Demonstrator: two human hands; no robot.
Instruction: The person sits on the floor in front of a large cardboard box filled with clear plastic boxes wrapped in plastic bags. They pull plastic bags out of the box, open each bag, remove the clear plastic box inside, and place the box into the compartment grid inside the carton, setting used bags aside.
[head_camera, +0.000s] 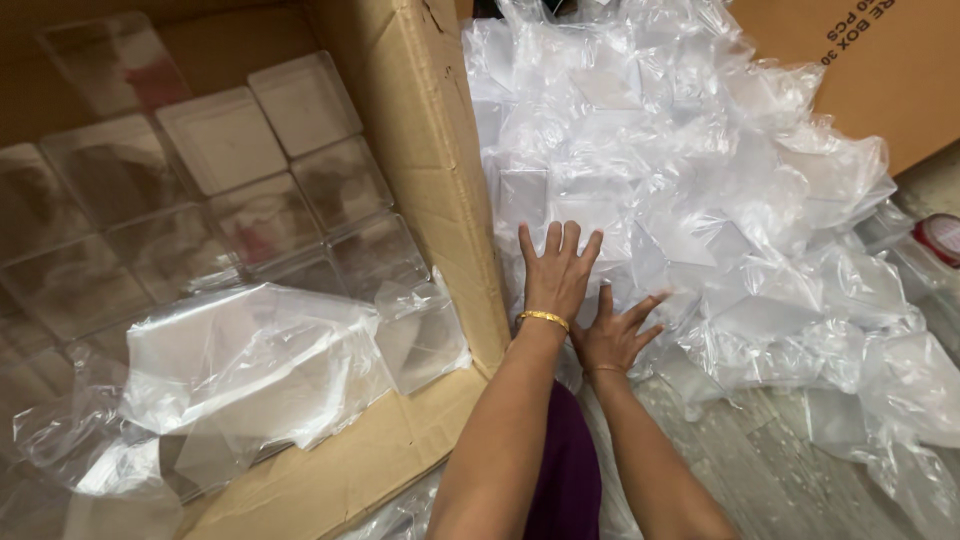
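Both hands (585, 305) flat on clear bags (680, 200).

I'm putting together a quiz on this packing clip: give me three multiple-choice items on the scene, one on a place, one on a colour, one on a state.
1. Where do both hands rest?
A. Inside the cardboard box
B. On the pile of clear bags
C. On the red lid

2. What colour is the bangle on the left wrist?
A. Gold
B. Blue
C. Black

3. How are the fingers?
A. Curled into fists
B. Pinching a bag
C. Spread flat

Answers:
1 B, the left hand and right hand lie on the pile of clear bags, right of the cardboard box.
2 A, the bangle is gold.
3 C, the fingers are splayed open, holding nothing.
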